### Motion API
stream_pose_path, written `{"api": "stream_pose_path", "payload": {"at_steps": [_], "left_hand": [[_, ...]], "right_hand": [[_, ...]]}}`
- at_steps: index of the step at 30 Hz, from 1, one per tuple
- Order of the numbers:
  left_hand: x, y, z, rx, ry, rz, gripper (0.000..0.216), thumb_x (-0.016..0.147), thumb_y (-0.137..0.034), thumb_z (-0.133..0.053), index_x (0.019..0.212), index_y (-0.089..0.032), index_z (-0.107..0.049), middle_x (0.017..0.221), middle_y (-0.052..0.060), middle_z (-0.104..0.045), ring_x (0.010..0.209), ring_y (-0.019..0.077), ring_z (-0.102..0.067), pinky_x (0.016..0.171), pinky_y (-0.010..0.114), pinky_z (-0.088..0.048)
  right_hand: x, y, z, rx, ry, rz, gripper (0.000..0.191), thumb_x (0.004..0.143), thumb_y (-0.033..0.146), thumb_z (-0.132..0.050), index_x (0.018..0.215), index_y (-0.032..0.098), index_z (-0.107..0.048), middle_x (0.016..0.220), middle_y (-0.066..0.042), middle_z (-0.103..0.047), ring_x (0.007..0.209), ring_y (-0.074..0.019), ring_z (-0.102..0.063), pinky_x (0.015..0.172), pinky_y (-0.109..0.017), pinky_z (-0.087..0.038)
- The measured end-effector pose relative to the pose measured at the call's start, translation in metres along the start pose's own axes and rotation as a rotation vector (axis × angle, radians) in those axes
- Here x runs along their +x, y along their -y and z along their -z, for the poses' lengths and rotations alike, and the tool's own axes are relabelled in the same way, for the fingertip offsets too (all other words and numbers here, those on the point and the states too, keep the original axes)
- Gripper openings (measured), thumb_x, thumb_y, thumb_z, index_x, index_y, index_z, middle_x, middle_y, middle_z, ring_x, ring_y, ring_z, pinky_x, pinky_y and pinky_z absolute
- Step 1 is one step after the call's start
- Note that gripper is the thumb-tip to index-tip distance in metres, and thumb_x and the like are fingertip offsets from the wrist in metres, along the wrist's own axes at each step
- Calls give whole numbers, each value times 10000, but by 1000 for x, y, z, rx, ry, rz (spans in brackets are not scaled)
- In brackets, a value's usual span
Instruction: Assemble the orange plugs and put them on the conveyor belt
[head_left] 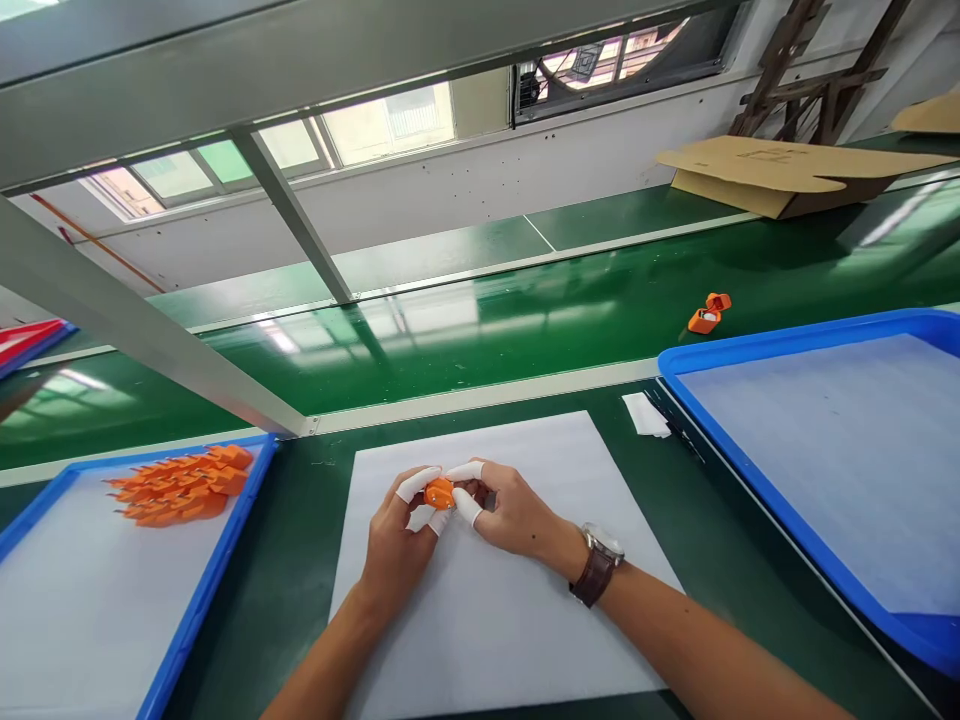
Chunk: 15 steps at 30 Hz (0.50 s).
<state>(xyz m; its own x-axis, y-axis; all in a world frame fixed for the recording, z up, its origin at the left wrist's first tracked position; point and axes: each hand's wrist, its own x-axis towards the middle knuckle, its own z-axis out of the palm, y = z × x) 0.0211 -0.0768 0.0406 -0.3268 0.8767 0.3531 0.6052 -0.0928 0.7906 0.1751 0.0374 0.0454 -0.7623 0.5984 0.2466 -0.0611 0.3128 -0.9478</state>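
Note:
A small orange part, with tiny shiny spots on its face, is pinched between my two hands above a white sheet. My left hand grips its left side with thumb and forefinger. From the other side my right hand presses on it with thumb and fingertips. White finger cots cover the thumbs and forefingers of both hands. The fingers hide much of the part, so its exact kind does not show. Several similar orange pieces lie in rows in the left tray.
Blue-rimmed trays stand at left and right, both lined with white. Beside the right tray lie a white scrap and thin dark tools. A small open orange case sits on the green belt. A metal post rises at left.

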Motion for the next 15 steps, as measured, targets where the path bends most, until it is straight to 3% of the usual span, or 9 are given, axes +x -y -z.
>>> {"api": "stream_pose_path", "payload": {"at_steps": [5,11,15], "left_hand": [[-1,-3,0,115,5,-103,414,877,-143,-638,1260,-291,-583,1192,62,-625,1043,201,-658,851,374,-622],[1,-3,1,9,-4,-6,405,869,-152,-645,1247,-286,-584,1218,77,-618,1093,220,-651,890,390,-620],[1,2,3,34,11,-49,420,873,-146,-640,1264,-289,-582,1234,75,-618,1113,224,-639,894,397,-611]], "right_hand": [[-1,-1,0,-35,-20,12,292,884,111,-515,1071,221,-710,833,-17,-667,633,-129,-523,565,-264,-419],[-1,0,1,-6,16,27,356,905,139,-502,1197,235,-682,880,-25,-686,654,-132,-566,587,-263,-466],[-1,0,-1,-25,-10,32,332,895,162,-544,1188,234,-684,866,-24,-683,641,-131,-545,573,-264,-454]]}}
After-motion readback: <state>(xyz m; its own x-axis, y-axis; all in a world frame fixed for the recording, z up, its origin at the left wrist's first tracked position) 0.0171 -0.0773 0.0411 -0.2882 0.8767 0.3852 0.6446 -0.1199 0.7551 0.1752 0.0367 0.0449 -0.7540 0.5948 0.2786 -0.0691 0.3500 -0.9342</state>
